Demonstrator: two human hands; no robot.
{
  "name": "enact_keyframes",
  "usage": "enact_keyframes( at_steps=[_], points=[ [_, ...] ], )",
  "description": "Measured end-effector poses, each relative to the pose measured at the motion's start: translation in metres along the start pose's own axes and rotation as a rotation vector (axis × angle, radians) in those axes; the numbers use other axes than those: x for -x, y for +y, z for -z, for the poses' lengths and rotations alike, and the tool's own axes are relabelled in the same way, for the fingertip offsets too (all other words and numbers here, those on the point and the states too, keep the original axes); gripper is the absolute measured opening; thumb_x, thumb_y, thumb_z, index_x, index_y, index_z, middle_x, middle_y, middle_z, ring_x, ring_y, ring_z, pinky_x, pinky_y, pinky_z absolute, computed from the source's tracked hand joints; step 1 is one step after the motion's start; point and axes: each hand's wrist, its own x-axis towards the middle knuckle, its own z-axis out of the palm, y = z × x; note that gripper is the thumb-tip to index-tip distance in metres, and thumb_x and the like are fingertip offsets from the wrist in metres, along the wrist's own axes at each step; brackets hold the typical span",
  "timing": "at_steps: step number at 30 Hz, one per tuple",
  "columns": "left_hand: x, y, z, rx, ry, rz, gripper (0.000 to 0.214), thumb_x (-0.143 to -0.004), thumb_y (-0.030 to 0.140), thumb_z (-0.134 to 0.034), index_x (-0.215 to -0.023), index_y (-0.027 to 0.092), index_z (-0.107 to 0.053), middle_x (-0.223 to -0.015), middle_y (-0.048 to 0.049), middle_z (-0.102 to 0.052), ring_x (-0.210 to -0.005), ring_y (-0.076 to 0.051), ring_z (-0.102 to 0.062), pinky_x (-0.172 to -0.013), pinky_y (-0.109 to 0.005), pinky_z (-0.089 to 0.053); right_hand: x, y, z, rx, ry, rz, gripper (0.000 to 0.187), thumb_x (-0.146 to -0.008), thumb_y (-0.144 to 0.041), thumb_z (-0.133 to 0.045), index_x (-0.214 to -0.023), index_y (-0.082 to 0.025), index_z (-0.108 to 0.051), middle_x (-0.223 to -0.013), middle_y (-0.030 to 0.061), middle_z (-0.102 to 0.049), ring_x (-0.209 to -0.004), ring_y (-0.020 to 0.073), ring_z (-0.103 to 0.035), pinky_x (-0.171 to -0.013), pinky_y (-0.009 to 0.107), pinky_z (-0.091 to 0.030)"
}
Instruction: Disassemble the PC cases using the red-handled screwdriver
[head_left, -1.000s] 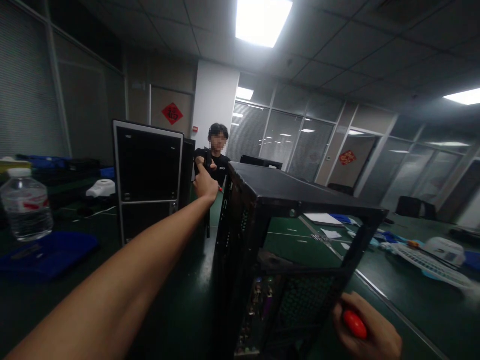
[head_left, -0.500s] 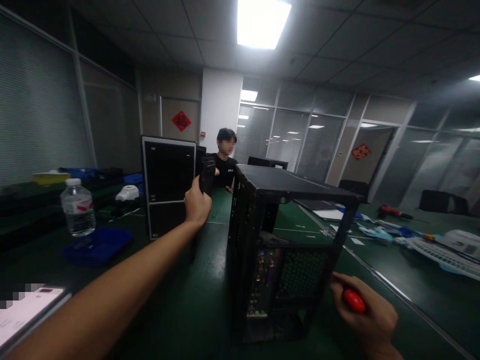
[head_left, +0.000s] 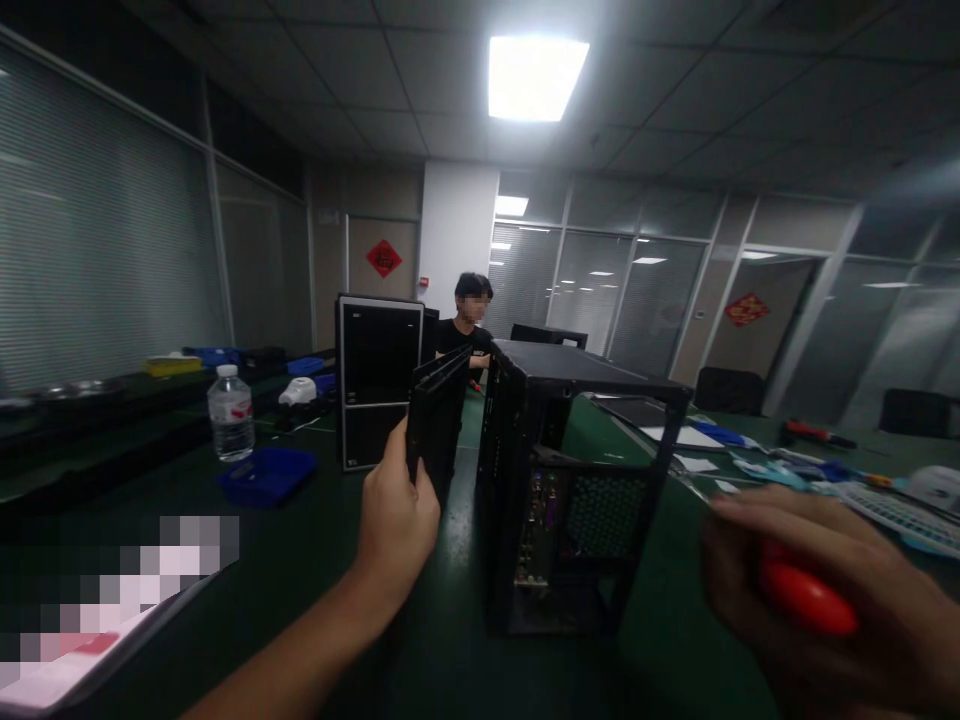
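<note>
Left hand (head_left: 397, 515) is closed around the near edge of a black panel (head_left: 439, 415), which rises upright above it. Just right of that hand stands an open computer case (head_left: 559, 520); farther right, the right hand (head_left: 885, 570) wraps a red handle (head_left: 810, 597). Beyond the left hand is another case (head_left: 382, 350), with a blue tray (head_left: 270, 475) and water bottle (head_left: 232, 415) leftward.

We're looking out from the wearer's head, facing forward across the green table (head_left: 459, 560), sitting nearer the right hand (head_left: 825, 590) than the left hand (head_left: 397, 510), catching a ceiling lamp (head_left: 538, 78) overhead.
</note>
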Motion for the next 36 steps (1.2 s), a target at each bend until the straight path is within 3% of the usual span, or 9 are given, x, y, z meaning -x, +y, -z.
enact_keyframes(
  at_steps=[4,6,9,11,14,20,27,31,36],
  points=[
    [0.023,0.018,0.027,-0.025,-0.054,-0.015,0.050,-0.093,0.012,-0.043,-0.142,0.019,-0.044,-0.120,-0.0099,-0.069,-0.109,-0.022,-0.069,-0.092,-0.037,-0.058,-0.095,-0.056,0.003,-0.062,-0.246,0.251,0.025,-0.091,-0.020,-0.048,-0.114,-0.025,-0.056,-0.116,-0.0043,-0.056,-0.097,0.0087,-0.058,-0.075,0.022,-0.048],
    [0.034,0.027,0.039,-0.046,-0.088,-0.013,0.055,-0.093,0.012,-0.042,-0.146,0.023,-0.038,-0.130,-0.0091,-0.064,-0.116,-0.022,-0.066,-0.096,-0.038,-0.056,-0.137,-0.076,-0.011,-0.081,-0.480,0.322,0.036,-0.086,-0.014,-0.052,-0.119,-0.028,-0.056,-0.115,-0.0070,-0.057,-0.086,0.0136,-0.062,-0.067,0.026,-0.047],
    [0.049,0.038,0.056,-0.062,-0.141,0.015,0.057,-0.092,0.014,-0.041,-0.148,0.025,-0.034,-0.137,-0.0087,-0.060,-0.122,-0.023,-0.062,-0.100,-0.040,-0.054,-0.183,-0.099,-0.040,-0.208,-0.886,0.515,0.052,-0.076,-0.008,-0.060,-0.119,-0.036,-0.060,-0.109,-0.0076,-0.061,-0.100,0.0199,-0.062,-0.070,0.025,-0.043],
    [0.055,0.042,0.066,-0.051,-0.155,0.038,0.052,-0.094,0.018,-0.041,-0.146,0.022,-0.038,-0.136,-0.0100,-0.061,-0.123,-0.024,-0.061,-0.101,-0.040,-0.054,-0.203,-0.110,-0.057,-0.391,-1.072,0.550,0.043,-0.081,-0.010,-0.066,-0.118,-0.031,-0.064,-0.111,-0.0045,-0.060,-0.099,0.0140,-0.061,-0.080,0.024,-0.046],
    [0.058,0.044,0.078,-0.047,-0.143,0.081,0.050,-0.095,0.026,-0.041,-0.145,0.020,-0.039,-0.134,-0.0114,-0.062,-0.122,-0.025,-0.062,-0.100,-0.041,-0.055,-0.219,-0.124,-0.077,-0.618,-1.295,0.551,0.025,-0.081,-0.010,-0.068,-0.104,-0.020,-0.069,-0.094,-0.0052,-0.063,-0.078,0.0071,-0.061,-0.064,0.017,-0.046],
    [0.058,0.040,0.092,-0.098,-0.057,0.204,0.065,-0.095,0.035,-0.042,-0.155,0.022,-0.023,-0.145,-0.0132,-0.052,-0.132,-0.030,-0.053,-0.107,-0.051,-0.047,-0.225,-0.149,-0.103,-0.734,-1.280,0.660,0.026,-0.082,-0.009,-0.067,-0.107,-0.016,-0.067,-0.098,-0.0047,-0.062,-0.082,0.0044,-0.059,-0.066,0.015,-0.045],
    [0.057,0.022,0.098,-0.233,-0.010,0.054,0.085,-0.097,0.029,-0.043,-0.153,0.032,0.020,-0.164,-0.0014,0.013,-0.151,-0.030,0.000,-0.120,-0.056,-0.018,-0.230,-0.174,-0.133,-0.742,-1.365,0.695,0.027,-0.078,-0.011,-0.074,-0.104,-0.010,-0.066,-0.095,-0.0023,-0.062,-0.077,0.0053,-0.059,-0.058,0.014,-0.044],
    [0.059,0.020,0.096,-0.350,0.060,-0.020,0.071,-0.099,0.024,-0.038,-0.156,0.039,0.003,-0.162,0.0022,0.022,-0.150,-0.029,0.013,-0.119,-0.063,-0.001,-0.236,-0.173,-0.156,-0.816,-1.379,0.626,0.029,-0.077,-0.014,-0.076,-0.102,-0.006,-0.063,-0.091,-0.0016,-0.061,-0.072,0.0047,-0.057,-0.054,0.012,-0.045],
    [0.067,0.031,0.084,-0.363,0.121,-0.075,0.054,-0.098,0.020,-0.039,-0.148,0.037,-0.030,-0.163,0.0038,0.020,-0.151,-0.029,0.013,-0.120,-0.062,0.001,-0.247,-0.149,-0.177,-0.786,-1.173,0.486,0.027,-0.080,-0.009,-0.071,-0.104,-0.003,-0.060,-0.090,-0.0017,-0.058,-0.077,0.0005,-0.053,-0.063,0.005,-0.043]
  ],
)
